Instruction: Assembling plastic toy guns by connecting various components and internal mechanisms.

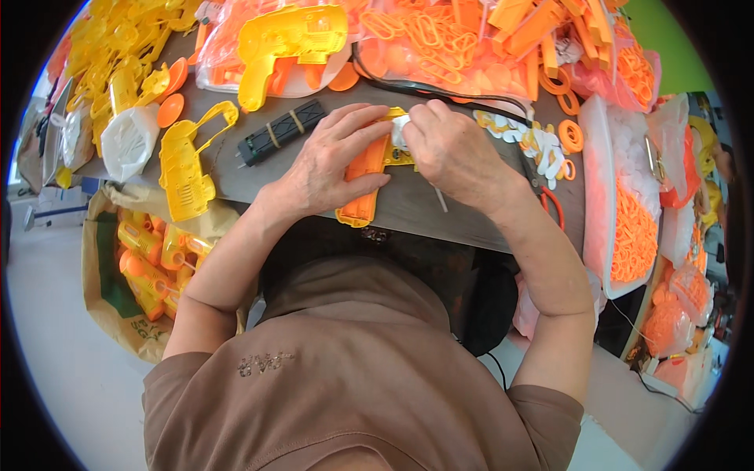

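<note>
My left hand (334, 157) lies over an orange and yellow plastic toy shell (363, 188) at the table's near edge, its fingers along the far side and its thumb on the near side. Against the shell's right side, my right hand (455, 145) is closed with the fingertips pinched together. A small white part (400, 133) shows at those fingertips; its exact kind is partly hidden. Below the right hand a thin pale stick (441, 200) points toward the table edge. A black block with two tan bands (281, 132) and an empty yellow shell half (187, 161) lie left of my left hand.
Orange and yellow plastic parts (416, 39) heap along the back. Small white pieces (542, 149) and orange rings (571, 136) lie to the right, near a red-handled tool (553, 206) and a white bin (598, 212). A bag of yellow-orange toys (145, 251) stands lower left.
</note>
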{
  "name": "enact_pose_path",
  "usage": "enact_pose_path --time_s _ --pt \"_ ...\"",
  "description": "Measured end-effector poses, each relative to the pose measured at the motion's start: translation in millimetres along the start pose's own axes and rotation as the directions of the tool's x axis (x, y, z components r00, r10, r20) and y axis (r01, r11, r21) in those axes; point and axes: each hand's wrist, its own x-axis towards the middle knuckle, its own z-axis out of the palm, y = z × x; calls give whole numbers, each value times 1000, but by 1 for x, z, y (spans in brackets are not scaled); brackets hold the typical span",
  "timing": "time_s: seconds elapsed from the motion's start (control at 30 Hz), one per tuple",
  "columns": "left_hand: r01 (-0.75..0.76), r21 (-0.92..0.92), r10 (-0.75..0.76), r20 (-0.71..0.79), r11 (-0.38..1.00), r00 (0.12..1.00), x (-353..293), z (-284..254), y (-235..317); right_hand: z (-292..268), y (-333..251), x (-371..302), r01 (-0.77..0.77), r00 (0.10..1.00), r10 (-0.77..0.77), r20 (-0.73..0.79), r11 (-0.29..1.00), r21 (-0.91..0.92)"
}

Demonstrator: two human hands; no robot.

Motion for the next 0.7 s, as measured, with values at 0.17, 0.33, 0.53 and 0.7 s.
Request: enact_pose_path --time_s 0.17,0.33,0.53,0.7 --pt "-19 4 19 -33 1000 999 1 3 0 -1 -8 -11 -77 997 76 -22 996 -41" --pt "10 27 -8 -77 1000 997 -6 4 -3 -59 6 -54 -518 749 590 -301 805 291" --pt "27 -11 -28 -98 1000 995 -3 8 -1 -137 57 -255 -864 -71 995 63 -29 -502" --pt "6 16 -4 -127 1000 992 -4 10 -3 -137 55 -287 -988 18 988 155 41 -150"
